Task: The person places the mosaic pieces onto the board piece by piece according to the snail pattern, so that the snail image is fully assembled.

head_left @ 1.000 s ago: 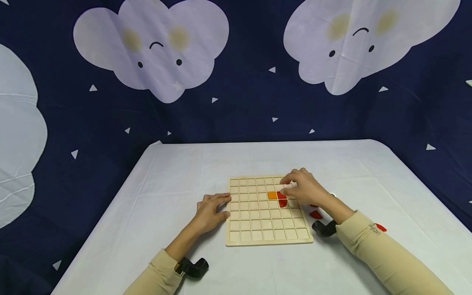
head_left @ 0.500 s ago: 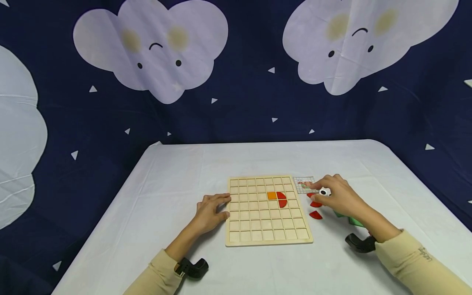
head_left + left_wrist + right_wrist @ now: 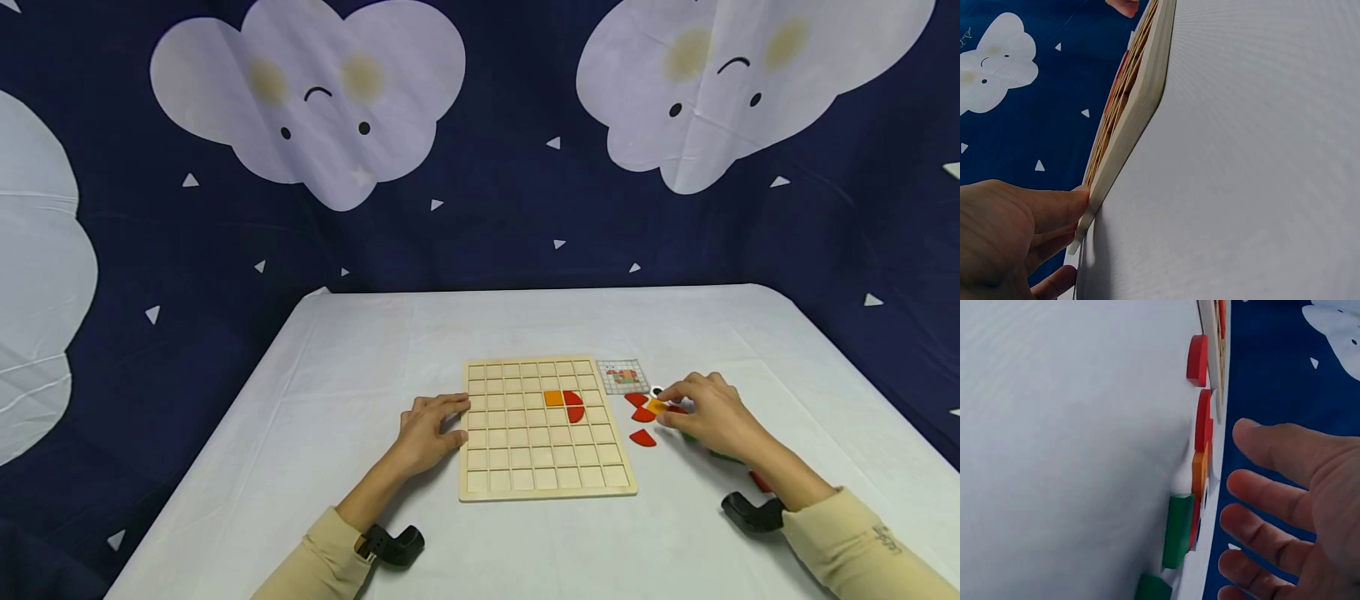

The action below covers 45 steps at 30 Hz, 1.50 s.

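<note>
My left hand [image 3: 427,433] rests its fingertips and thumb against the left edge of the wooden grid board [image 3: 525,458]. In the left wrist view, the thumb [image 3: 1063,203] lies right at the board's edge. Two red quarter-round pieces [image 3: 574,414] sit in the grid beside an orange square [image 3: 553,398]. My right hand [image 3: 712,421] hovers over the loose pieces to the right, its fingertips close to a second orange piece [image 3: 656,407]. The right wrist view shows its fingers [image 3: 1266,490] spread and holding nothing, above the red piece [image 3: 1202,419] and green piece [image 3: 1179,531].
A small printed pattern card [image 3: 622,377] lies by the board's upper right corner. Loose red pieces [image 3: 642,437] lie between board and right hand, with a white piece with a black dot [image 3: 657,392] behind. The white-covered table [image 3: 375,350] meets a dark blue cloud-printed backdrop [image 3: 495,233].
My right hand has moved off the board to the right, then down over the loose pieces. The card and loose orange piece now show. My left hand has stayed put.
</note>
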Available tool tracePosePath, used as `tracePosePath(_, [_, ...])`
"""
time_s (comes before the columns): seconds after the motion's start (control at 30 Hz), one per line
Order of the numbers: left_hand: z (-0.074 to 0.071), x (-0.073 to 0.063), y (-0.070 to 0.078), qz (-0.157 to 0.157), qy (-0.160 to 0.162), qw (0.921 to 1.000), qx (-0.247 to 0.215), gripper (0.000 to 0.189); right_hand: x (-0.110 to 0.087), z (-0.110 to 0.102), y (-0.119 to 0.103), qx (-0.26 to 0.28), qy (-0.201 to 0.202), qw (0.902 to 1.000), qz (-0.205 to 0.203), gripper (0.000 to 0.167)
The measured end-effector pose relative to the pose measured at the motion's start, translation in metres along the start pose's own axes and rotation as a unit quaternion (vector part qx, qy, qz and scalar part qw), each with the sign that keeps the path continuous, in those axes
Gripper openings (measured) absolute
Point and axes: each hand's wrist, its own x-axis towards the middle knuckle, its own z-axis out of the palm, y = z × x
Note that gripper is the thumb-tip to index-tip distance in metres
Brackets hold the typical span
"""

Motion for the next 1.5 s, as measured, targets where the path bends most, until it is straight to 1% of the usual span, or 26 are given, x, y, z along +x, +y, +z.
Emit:
tracePosePath(0.2, [0.0,0.0,0.0,-0.001,0.0,1.0,-0.002,0.046,0.003,0.005,0.005,-0.026,0.0,0.9996,0.011,0.03])
tracePosePath(0.43, [0.0,0.0,0.0,-0.001,0.002,1.0,0.004,0.046,0.008,0.008,0.01,-0.059,-0.008,0.9982,0.005,0.032])
tracePosePath(0.7, [-0.001,0.0,0.002,-0.004,0.001,1.0,0.0,0.046,0.012,0.013,0.011,-0.069,-0.007,0.9976,0.003,0.027])
tracePosePath(0.83, [-0.001,0.0,0.002,-0.004,0.0,1.0,-0.001,0.046,0.011,0.014,0.012,-0.057,-0.004,0.9984,0.002,0.026])
tracePosePath(1.07, [-0.001,0.0,0.001,0.0,0.0,1.0,0.001,0.046,0.008,0.013,0.015,-0.014,-0.006,0.9999,0.005,0.026])
tracePosePath(1.2, [-0.001,0.0,0.001,-0.001,0.0,1.0,0.001,0.046,0.008,0.011,0.015,-0.005,-0.004,1.0,0.001,0.026])
tracePosePath(1.33, [-0.001,0.0,0.002,-0.003,0.001,1.0,0.003,0.046,0.009,0.007,0.005,0.008,0.004,0.9997,-0.023,0.025])
tracePosePath(1.5, [-0.001,0.0,0.003,-0.002,-0.001,1.0,-0.001,0.046,0.012,0.003,-0.016,0.037,0.005,0.9982,-0.047,0.023])
